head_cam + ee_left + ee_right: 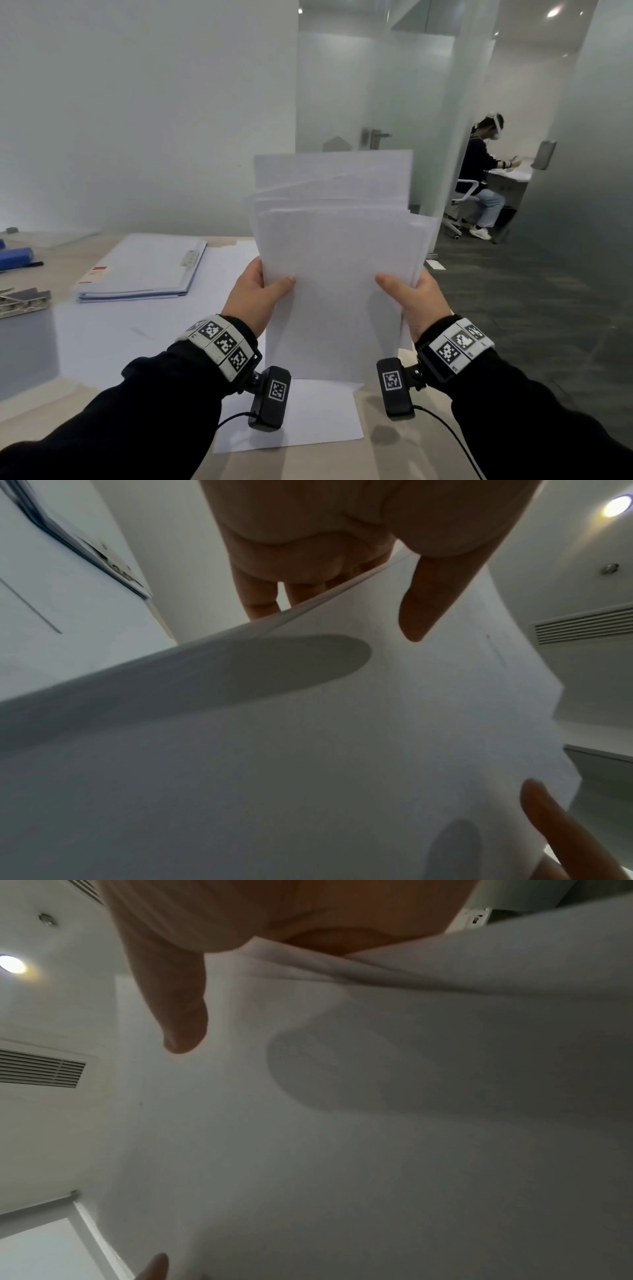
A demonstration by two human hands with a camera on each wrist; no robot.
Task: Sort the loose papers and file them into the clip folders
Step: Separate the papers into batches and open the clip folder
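Matt white paper sheets [337, 274]; pale wood-grain desk [394, 445].

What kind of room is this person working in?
Most likely an office. A desk holds a clip folder and loose sheets, frosted glass partitions divide the space, and another person sits at a desk beyond. Both hands, left hand and right hand, hold a paper stack.

Seen from below: right hand [274, 915] pinching a stack of white papers [377, 1123] at its upper edge, thumb [178, 1010] laid across the near sheet. Behind, to the left, a ceiling light [12, 964] and a slatted vent [41, 1069]. At the bottom edge, another fingertip [157, 1264] touching the papers.
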